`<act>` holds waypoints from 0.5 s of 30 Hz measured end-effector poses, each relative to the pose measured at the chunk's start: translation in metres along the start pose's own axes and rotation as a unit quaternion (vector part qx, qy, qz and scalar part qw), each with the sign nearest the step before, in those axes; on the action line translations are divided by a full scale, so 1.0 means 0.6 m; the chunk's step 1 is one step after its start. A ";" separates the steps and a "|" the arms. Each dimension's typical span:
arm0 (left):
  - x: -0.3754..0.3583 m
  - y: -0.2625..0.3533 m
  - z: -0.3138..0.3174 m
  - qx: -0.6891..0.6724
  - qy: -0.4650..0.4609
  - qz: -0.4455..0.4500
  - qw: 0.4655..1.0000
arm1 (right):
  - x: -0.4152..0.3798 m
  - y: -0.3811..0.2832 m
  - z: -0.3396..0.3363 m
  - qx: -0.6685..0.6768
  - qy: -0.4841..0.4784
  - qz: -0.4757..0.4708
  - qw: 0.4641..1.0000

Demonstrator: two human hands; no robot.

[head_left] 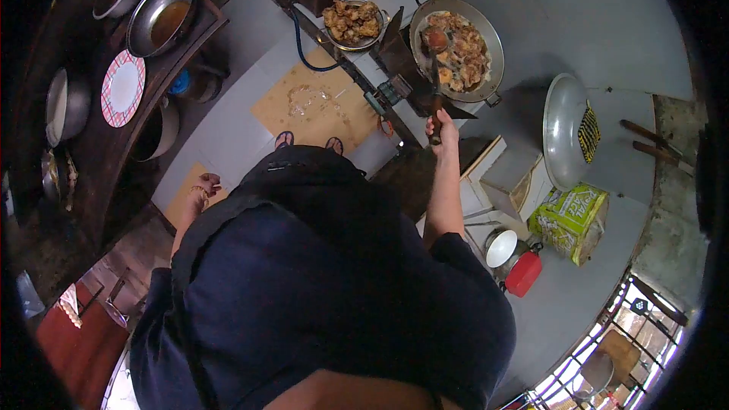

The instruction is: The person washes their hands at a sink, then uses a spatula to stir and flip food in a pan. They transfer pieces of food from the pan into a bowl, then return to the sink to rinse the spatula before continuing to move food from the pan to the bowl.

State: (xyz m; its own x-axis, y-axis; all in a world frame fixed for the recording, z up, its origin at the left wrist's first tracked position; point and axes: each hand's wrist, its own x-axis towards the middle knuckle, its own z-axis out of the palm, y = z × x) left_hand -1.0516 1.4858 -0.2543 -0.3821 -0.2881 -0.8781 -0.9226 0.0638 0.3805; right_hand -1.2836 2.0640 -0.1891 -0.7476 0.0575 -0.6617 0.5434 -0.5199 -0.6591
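Note:
My right hand (pixel 443 130) is wrapped round the wooden handle of a long ladle (pixel 435 80). The ladle's head rests among browned food pieces (pixel 463 49) in bubbling oil, inside a wide two-handled pan (pixel 493 38). Left of the pan, a metal bowl (pixel 357 46) holds a heap of fried pieces (pixel 351 21). My left hand (pixel 206 184) hangs low at my side, away from the stove, with its fingers bent; whether anything is in them is too small to tell.
Pans (pixel 161 19) and a checked-rim plate (pixel 123 88) stand on a dark shelf at left. Cardboard (pixel 311 102) lies on the floor. At right are a large metal lid (pixel 562 130), a green-yellow bag (pixel 568 220), a white bowl (pixel 501 248) and a red container (pixel 523 273).

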 end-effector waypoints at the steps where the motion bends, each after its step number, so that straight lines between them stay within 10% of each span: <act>1: 0.001 -0.002 0.000 0.000 -0.005 0.007 1.000 | -0.004 -0.003 0.003 0.000 0.000 0.000 1.000; 7: -0.017 -0.010 -0.019 -0.107 -0.141 0.122 0.977 | -0.049 -0.033 0.039 -0.044 0.009 -0.017 0.999; 15: -0.027 -0.013 -0.005 -0.083 -0.069 0.161 0.981 | -0.069 -0.053 0.079 -0.086 -0.087 -0.030 0.992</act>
State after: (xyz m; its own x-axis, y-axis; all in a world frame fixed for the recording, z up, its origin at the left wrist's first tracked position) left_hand -1.0382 1.4873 -0.2425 -0.6667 -0.1465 -0.7308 -0.7355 -0.0296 0.6769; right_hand -1.2883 2.0376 -0.1237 -0.8274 -0.0712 -0.5572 0.5412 -0.3663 -0.7569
